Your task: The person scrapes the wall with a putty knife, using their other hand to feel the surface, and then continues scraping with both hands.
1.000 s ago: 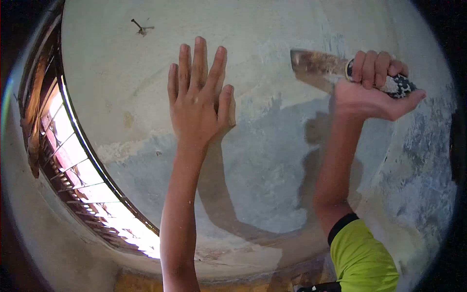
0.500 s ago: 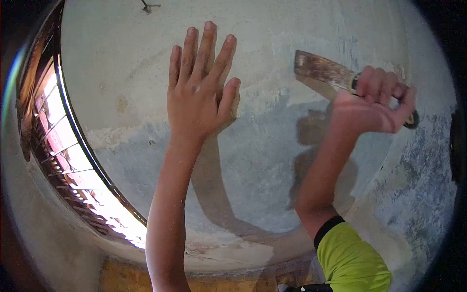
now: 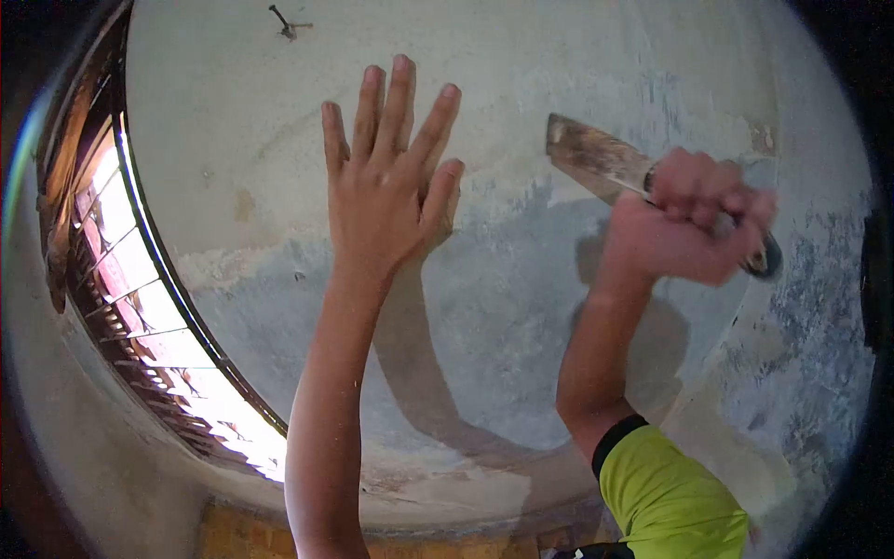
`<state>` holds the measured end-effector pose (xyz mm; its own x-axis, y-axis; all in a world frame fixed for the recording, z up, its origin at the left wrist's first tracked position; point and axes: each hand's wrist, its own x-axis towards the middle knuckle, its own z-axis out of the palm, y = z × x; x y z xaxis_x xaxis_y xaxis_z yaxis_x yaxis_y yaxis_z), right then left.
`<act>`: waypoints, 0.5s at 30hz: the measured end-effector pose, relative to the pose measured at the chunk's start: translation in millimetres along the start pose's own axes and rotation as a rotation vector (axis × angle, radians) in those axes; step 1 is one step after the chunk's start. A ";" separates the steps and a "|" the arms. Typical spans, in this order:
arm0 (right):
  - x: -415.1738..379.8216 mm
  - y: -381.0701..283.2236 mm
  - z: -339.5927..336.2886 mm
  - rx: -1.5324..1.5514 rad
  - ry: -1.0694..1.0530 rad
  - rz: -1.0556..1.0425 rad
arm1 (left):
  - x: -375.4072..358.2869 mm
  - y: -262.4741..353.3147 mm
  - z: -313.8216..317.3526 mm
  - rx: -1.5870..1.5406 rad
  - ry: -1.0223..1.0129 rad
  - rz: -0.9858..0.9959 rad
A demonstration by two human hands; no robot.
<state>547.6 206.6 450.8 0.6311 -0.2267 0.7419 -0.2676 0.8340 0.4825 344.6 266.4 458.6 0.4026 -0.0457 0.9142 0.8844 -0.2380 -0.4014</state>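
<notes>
My left hand (image 3: 384, 186) lies flat against the wall (image 3: 503, 326), fingers spread and pointing up, with nothing in it. On the right, my right hand (image 3: 698, 214) is closed around the handle of a scraper (image 3: 601, 156). Its wide blade is stained brown and points up and to the left. The blade's end is at the wall surface, though whether it touches cannot be made out. Slight motion blur softens the right hand. The wall's upper part is pale and worn, with a bluish-grey patch lower down.
A bright barred window (image 3: 140, 298) curves along the left, with a strip of brown wood (image 3: 70, 186) beside it. A nail-like hook (image 3: 284, 23) sticks out of the wall at the top. Below runs a yellowish-brown band (image 3: 251, 536).
My right hand and the scraper have moved left and slightly down. My left hand remains flat on the wall and appears slightly lower in view, as the whole view has shifted a little.
</notes>
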 end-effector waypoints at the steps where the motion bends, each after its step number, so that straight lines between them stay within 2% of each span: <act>1: -2.4 15.4 -1.0 -0.024 0.050 0.145 | 0.4 0.1 0.1 0.011 -0.007 0.000; 4: 11.1 4.9 2.8 -0.085 0.029 0.150 | -3.4 4.2 -2.3 -0.006 -0.034 -0.004; 5: 17.1 -6.2 -5.9 -0.071 0.012 0.057 | -2.3 4.8 -3.2 -0.018 -0.031 -0.006; 7: 17.0 1.3 -0.2 0.183 0.438 0.057 | -1.9 3.3 -1.0 -0.026 -0.017 0.000; 9: 9.2 15.1 2.7 0.199 0.495 0.174 | -2.5 6.0 -0.9 -0.023 -0.026 -0.007; 11: -3.7 31.0 3.0 -0.011 0.191 0.392 | -1.5 6.2 -3.7 0.005 -0.049 -0.012; 14: 1.7 -9.7 -2.1 0.226 0.039 0.123 | -2.5 4.0 -1.4 -0.049 -0.019 -0.010; 15: 2.7 0.4 -10.9 -0.011 -0.029 0.058 | -3.0 3.9 -1.0 -0.035 -0.022 -0.006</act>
<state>557.1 211.7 447.9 0.5934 -0.1923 0.7816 -0.2952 0.8514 0.4336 346.6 264.7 454.4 0.4024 -0.0230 0.9152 0.8784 -0.2718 -0.3931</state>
